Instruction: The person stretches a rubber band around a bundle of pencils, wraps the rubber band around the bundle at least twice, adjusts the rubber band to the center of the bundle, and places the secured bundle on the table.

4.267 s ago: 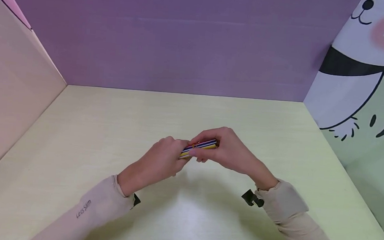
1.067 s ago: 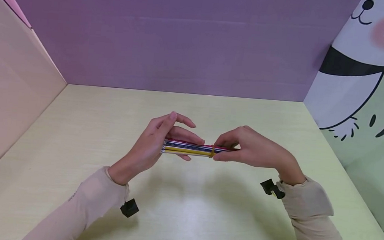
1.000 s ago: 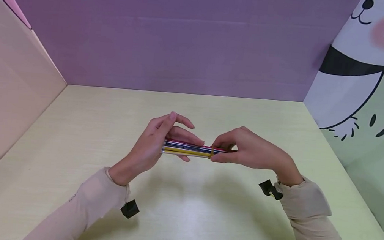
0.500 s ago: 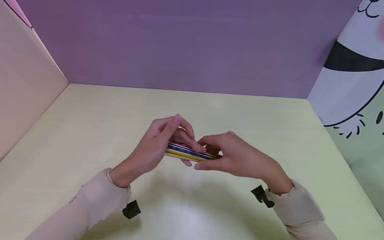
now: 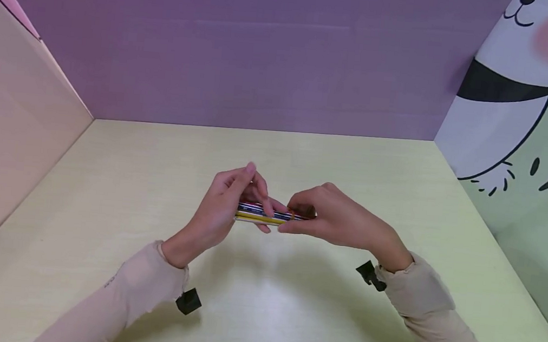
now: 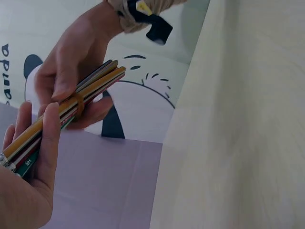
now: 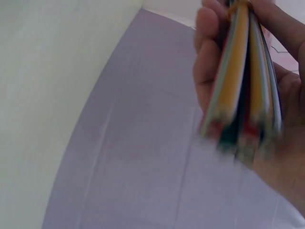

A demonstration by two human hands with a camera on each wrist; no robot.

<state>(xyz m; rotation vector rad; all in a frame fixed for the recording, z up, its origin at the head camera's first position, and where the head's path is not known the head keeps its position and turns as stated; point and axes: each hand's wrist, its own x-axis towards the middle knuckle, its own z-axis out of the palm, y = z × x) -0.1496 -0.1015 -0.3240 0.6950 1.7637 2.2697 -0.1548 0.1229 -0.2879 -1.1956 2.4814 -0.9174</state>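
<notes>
A bundle of striped pencils [image 5: 260, 218], with yellow, dark and red sides, is held level above the table between both hands. An orange rubber band [image 6: 78, 104] goes round it. My left hand [image 5: 214, 206] holds the bundle's left end in the palm, its thumb raised and its fingers bent about the pencils. At the band, my right hand [image 5: 343, 220] pinches the bundle between thumb and fingers. The right ends of the pencils are hidden by this hand in the head view. Close up in the right wrist view, the pencil ends [image 7: 238, 129] are blurred and fan slightly apart.
Below the hands lies a pale wooden tabletop [image 5: 157, 166]. A purple panel [image 5: 264, 56] stands behind it, a pinkish panel [image 5: 19, 116] at the left, and a green panel [image 5: 533, 231] with a panda drawing at the right. Both wrists carry a small black camera mount [image 5: 188, 301].
My left hand has turned from back-up to thumb-up, still at the bundle's left end. The bundle has levelled out. My right hand went right, then came back left along with the band.
</notes>
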